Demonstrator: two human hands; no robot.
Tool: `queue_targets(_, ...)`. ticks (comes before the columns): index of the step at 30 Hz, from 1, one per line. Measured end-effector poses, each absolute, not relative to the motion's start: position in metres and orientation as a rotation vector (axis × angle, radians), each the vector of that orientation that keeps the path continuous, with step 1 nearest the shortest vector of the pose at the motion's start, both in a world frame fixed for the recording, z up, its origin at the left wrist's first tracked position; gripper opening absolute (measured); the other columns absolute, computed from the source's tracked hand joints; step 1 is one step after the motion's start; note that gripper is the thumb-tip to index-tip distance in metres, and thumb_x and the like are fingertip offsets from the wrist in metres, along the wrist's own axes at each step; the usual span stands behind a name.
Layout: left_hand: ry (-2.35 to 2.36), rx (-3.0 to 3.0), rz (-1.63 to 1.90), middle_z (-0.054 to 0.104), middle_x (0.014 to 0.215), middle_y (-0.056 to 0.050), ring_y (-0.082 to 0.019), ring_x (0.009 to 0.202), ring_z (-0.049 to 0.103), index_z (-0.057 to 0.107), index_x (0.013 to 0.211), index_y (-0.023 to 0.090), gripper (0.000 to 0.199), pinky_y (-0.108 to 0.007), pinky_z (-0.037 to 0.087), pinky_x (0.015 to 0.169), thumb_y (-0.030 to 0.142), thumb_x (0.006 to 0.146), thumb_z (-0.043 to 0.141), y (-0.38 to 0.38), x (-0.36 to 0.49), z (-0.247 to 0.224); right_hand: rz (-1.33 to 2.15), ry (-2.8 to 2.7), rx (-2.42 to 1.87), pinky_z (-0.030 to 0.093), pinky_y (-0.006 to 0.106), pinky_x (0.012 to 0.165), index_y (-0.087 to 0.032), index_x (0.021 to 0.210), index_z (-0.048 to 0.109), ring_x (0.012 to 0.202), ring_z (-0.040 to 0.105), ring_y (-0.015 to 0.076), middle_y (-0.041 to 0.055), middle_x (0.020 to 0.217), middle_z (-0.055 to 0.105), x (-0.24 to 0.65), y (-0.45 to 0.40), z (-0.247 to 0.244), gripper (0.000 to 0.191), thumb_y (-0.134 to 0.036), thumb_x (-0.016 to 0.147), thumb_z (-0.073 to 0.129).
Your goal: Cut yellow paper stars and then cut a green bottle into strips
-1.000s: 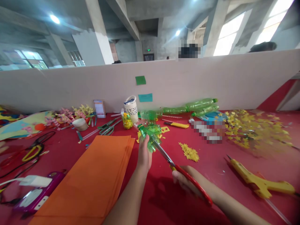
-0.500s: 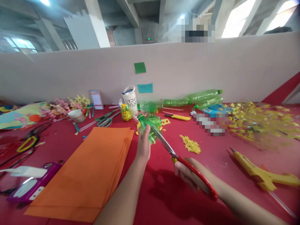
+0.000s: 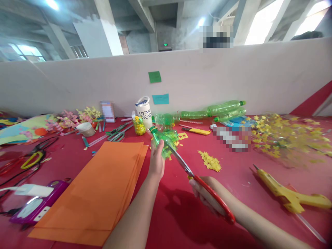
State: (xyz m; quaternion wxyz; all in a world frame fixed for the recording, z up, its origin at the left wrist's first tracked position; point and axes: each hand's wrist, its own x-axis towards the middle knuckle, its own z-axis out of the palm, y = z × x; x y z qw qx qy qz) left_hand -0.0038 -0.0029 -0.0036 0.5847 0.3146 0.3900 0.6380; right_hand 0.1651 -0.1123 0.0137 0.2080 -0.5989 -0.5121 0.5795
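My left hand (image 3: 157, 160) is wrapped round a green plastic bottle top (image 3: 155, 134), its capped neck pointing up and away from me. Red-handled scissors (image 3: 214, 197) are held in my right hand (image 3: 204, 193), and their blades reach to the plastic beside my left thumb. Whether the blades are parted is hard to tell. Cut green plastic (image 3: 171, 135) and yellow paper scraps (image 3: 183, 136) are just behind my left hand. A pile of yellow stars (image 3: 210, 161) lies on the red table (image 3: 186, 214), beyond my right hand.
Orange sheets (image 3: 95, 186) lie at left, beside a purple power strip (image 3: 41, 204). A yellow glue gun (image 3: 287, 192) is at right. Behind are a white cup (image 3: 144, 112), a yellow cutter (image 3: 199, 131), green bottles (image 3: 225, 108) and yellow star sprays (image 3: 282, 135).
Both hands have shifted slightly left in view, with the bottle top and the scissors. My grips look the same.
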Motion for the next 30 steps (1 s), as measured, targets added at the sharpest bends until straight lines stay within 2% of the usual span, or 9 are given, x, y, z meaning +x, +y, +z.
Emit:
queue_targets(7,0.870,0.714,1.523,0.061,0.128,-0.004,-0.027,0.128,0.048,0.053,0.126,0.034,0.053,-0.040,0.043,0.100,0.054,0.078,0.064,-0.004,-0.003,0.002,1.626,-1.449,-1.588,0.029,0.016,0.031,-0.019,0.069,0.048,0.030,0.036,0.0055,-0.0081,0.042,0.037,0.167,-0.113,0.012,0.057,-0.075,0.081,0.046)
queue_targets(13,0.854,0.772,1.472,0.062,0.126,-0.001,-0.025,0.129,0.047,0.053,0.126,0.036,0.051,-0.039,0.041,0.103,0.051,0.078,0.065,-0.009,0.007,0.000,1.588,-1.454,-1.536,0.032,0.017,0.034,-0.018,0.076,0.052,0.034,0.040,0.0073,-0.0068,0.044,0.041,0.166,-0.115,0.012,0.059,-0.074,0.084,0.039)
queue_targets(25,0.850,0.788,1.465,0.063,0.125,-0.002,-0.024,0.128,0.048,0.055,0.122,0.035,0.046,-0.038,0.041,0.102,0.050,0.080,0.063,-0.009,0.004,0.002,1.580,-1.388,-1.641,0.027,0.016,0.029,-0.020,0.066,0.043,0.028,0.035,0.0058,-0.0086,0.039,0.036,0.160,-0.115,0.020,0.053,-0.071,0.083,0.046)
queue_targets(30,0.836,0.870,1.461,0.061,0.127,-0.003,-0.026,0.131,0.045,0.055,0.125,0.034,0.050,-0.037,0.039,0.105,0.045,0.078,0.067,-0.014,0.011,0.001,1.580,-1.415,-1.543,0.032,0.018,0.033,-0.019,0.074,0.049,0.032,0.038,0.0074,-0.0075,0.042,0.040,0.164,-0.113,0.019,0.056,-0.073,0.085,0.038)
